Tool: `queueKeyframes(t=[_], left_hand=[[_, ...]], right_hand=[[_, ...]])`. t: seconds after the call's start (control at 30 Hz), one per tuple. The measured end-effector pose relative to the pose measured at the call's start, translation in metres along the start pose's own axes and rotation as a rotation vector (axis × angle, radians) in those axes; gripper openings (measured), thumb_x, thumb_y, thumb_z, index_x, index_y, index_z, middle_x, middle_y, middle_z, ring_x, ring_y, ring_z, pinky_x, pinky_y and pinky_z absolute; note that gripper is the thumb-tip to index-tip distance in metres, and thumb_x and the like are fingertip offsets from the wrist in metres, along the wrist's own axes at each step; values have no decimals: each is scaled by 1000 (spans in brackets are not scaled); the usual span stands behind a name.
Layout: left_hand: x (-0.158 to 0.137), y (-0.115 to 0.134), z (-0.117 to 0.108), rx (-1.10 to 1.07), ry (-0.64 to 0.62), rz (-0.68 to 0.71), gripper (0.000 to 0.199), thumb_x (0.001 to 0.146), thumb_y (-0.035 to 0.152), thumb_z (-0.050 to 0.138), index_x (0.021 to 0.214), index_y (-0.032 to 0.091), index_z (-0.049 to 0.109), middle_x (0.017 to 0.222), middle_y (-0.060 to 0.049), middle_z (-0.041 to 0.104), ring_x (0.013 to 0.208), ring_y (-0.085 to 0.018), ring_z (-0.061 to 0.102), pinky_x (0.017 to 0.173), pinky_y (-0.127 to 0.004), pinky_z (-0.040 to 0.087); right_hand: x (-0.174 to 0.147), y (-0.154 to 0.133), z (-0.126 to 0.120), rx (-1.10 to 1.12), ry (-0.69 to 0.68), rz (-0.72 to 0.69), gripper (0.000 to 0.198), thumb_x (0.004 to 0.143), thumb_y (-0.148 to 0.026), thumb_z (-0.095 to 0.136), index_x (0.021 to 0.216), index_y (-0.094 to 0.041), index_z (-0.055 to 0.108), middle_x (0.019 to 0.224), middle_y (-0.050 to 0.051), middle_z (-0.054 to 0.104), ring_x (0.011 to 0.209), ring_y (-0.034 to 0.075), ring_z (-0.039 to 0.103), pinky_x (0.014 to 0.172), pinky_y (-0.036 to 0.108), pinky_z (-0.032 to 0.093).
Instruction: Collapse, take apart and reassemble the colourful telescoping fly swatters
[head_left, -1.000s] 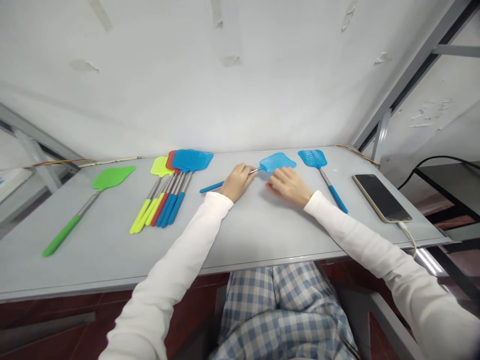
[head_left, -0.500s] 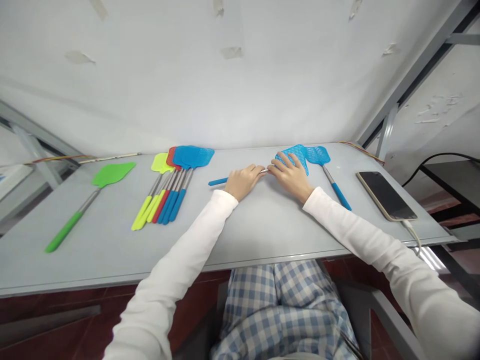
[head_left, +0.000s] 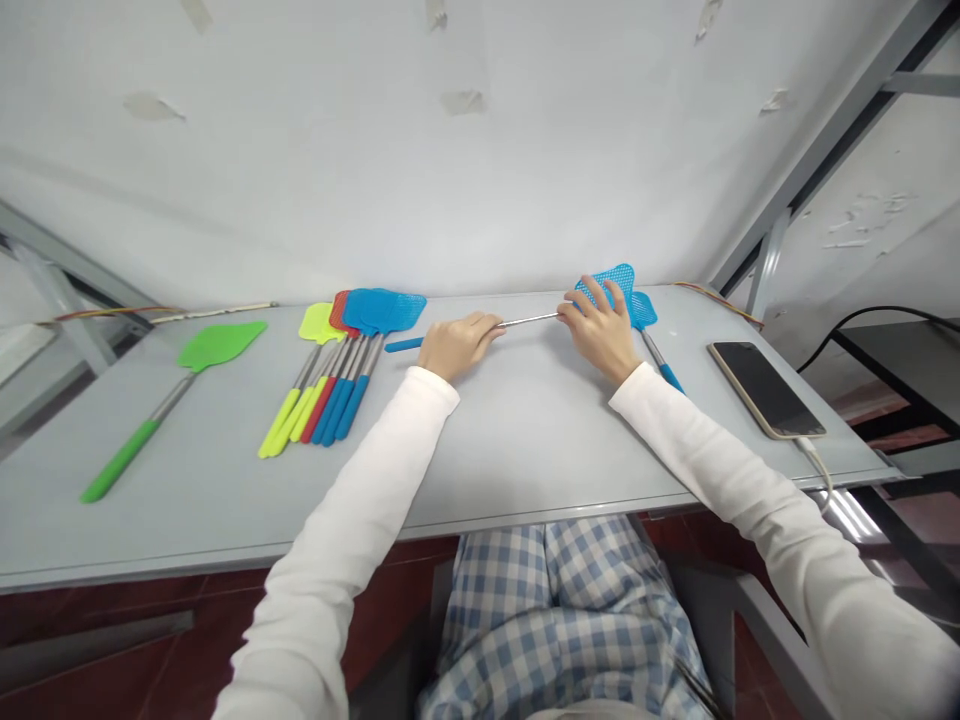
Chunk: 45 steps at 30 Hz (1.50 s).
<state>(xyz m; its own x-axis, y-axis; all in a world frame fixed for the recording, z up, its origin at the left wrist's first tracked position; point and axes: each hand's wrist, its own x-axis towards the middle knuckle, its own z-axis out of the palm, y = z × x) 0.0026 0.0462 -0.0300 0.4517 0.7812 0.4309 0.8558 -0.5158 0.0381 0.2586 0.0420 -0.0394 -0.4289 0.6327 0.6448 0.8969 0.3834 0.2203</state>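
Both my hands grip one blue fly swatter (head_left: 529,320) above the table, its metal shaft stretched between them. My left hand (head_left: 457,343) is closed around it near the handle, whose blue end sticks out to the left. Near the mesh head, my right hand (head_left: 602,330) pinches the shaft, its other fingers raised over the mesh and hiding part of it. Just behind that hand lies another blue fly swatter (head_left: 643,312), partly covered by the held one. Left of my left hand rests a row of fly swatters (head_left: 330,400) in yellow, red and blue.
A green fly swatter (head_left: 135,460) lies at the far left of the grey table (head_left: 517,450). A phone (head_left: 765,388) with a white cable lies on the right. The white wall (head_left: 480,200) rises behind the table, and metal frame bars (head_left: 769,265) stand at both sides.
My hands have moved apart, left hand leftward and right hand rightward. Much more of the swatter's metal shaft shows between them, and its head has moved up and right.
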Motion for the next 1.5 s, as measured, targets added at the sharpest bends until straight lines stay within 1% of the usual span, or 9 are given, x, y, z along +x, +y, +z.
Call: queueKeyframes(t=[0.1,0.2,0.4,0.53,0.8,0.97,1.13,1.33,1.5], left_hand=[[-3,9,10,-22,-6,22,42,99,46,34,113,23,67,108,-8,72,89,-21,68,61,-29,38],[-3,19,14,-19,-28,78,45,99,47,32,114,24,67,105,-9,72,86,-20,67,61,-28,38],[2,24,4,28,-25,105,48,99,51,29,113,25,68,98,-9,72,76,-19,66,56,-29,35],[4,15,-6,43,11,99,51,99,53,26,113,26,67,96,-9,72,74,-19,65,55,-29,34],[-3,-28,-19,82,0,16,55,96,59,25,109,26,68,93,-11,72,82,-23,67,58,-30,37],[-3,-28,-8,45,-35,-13,46,97,53,31,110,26,67,104,-9,73,94,-23,67,63,-30,38],[-5,-36,-1,89,-178,-109,42,95,54,38,97,25,67,97,-7,74,90,-22,67,61,-28,34],[-8,-51,0,121,-81,-132,46,96,56,34,98,24,67,100,-9,73,91,-22,67,58,-28,30],[-10,-57,-1,158,-62,-133,46,96,56,34,99,25,68,102,-8,74,92,-22,67,57,-28,29]], right_hand=[[-2,-16,3,57,-56,-117,33,101,-24,34,111,-17,64,120,12,66,122,23,53,105,43,30],[-1,-25,4,100,-140,-228,35,102,-27,32,116,-17,63,100,10,71,96,20,60,93,36,36],[4,-7,1,54,-71,-200,37,102,-35,34,100,-20,68,84,5,71,85,18,54,96,38,30],[4,14,-1,-8,-5,-164,38,102,-40,34,99,-23,68,81,3,71,87,18,53,98,39,28],[-2,58,3,-31,-5,52,36,101,-38,37,94,-26,70,87,2,73,93,20,56,101,43,28],[-7,56,11,-5,-17,85,33,100,-36,40,94,-24,70,88,5,73,97,22,57,100,44,31],[-9,50,15,-12,-27,92,29,99,-33,42,98,-21,68,99,9,71,113,24,56,103,46,32],[-13,68,10,-85,69,177,23,95,-24,46,92,-17,67,132,15,57,137,33,39,108,61,25],[-15,81,8,-120,-21,138,21,93,-26,51,86,-19,70,114,13,65,133,33,43,107,58,25]])
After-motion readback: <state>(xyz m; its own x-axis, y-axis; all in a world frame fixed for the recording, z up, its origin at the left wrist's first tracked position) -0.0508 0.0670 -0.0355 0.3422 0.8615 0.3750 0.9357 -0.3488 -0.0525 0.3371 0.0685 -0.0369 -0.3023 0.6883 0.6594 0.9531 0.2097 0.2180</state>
